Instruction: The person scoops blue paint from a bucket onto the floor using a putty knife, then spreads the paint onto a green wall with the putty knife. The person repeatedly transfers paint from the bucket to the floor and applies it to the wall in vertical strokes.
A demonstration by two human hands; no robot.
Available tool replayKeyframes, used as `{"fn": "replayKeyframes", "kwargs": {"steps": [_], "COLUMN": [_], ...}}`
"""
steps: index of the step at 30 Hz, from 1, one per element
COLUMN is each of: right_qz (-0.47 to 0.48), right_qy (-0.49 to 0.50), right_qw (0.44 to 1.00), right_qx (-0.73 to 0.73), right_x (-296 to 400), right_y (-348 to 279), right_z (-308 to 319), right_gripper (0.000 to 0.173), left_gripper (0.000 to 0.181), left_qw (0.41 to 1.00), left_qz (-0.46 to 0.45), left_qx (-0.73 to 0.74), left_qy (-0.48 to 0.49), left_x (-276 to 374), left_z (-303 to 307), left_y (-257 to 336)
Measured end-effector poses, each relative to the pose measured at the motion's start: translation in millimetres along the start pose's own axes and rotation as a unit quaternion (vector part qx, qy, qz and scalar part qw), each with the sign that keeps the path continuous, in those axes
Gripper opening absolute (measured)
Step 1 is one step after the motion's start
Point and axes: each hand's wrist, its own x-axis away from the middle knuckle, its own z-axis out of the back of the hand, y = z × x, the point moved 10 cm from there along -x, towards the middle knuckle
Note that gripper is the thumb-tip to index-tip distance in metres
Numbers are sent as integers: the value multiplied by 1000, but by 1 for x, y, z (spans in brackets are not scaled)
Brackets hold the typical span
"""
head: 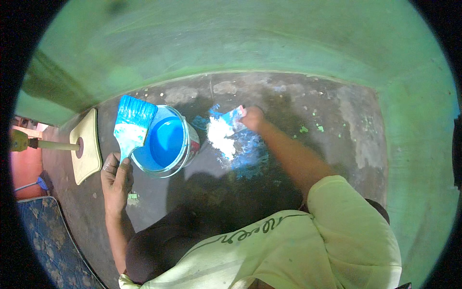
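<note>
My left hand [118,177] grips the handle of a wide paintbrush [134,121], bristles up and coated in blue paint. The brush is at the left rim of a clear-walled plastic bucket [191,144], overlapping it in view. Blue paint [166,141] lies inside the bucket. To the right, my right hand [253,118] holds a flat scraper-like piece [234,115] smeared with blue, with a pinkish end near the fingers. Its far end meets a bright white patch of putty or powder [221,139] on the floor. Blue smears [251,159] surround that patch.
A pale stand base with a pole [88,159] stands left of the bucket. A green wall [252,36] runs along the back and another green wall [415,144] rises at right. A dark patterned mattress [50,238] lies at lower left. Green paint spots [320,128] mark the dark floor.
</note>
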Motion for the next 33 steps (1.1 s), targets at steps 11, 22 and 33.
{"fn": "replayKeyframes", "kwargs": {"steps": [11,22,33], "right_qz": [-73,-111,-200], "right_qy": [41,-182,4], "right_qw": [996,974,960], "right_qx": [3,78,-195], "right_x": [-12,140,129], "right_y": [28,155,40], "right_z": [-11,24,-94], "right_gripper": [50,33,36], "left_gripper": [12,13,14], "left_qw": [1000,1000,1000], "left_qz": [-6,-1,-10], "left_qx": [1,3,9], "left_qy": [-13,-7,-13], "left_x": [-1,1,-2], "left_z": [-4,5,-2], "left_y": [6,-2,4]}}
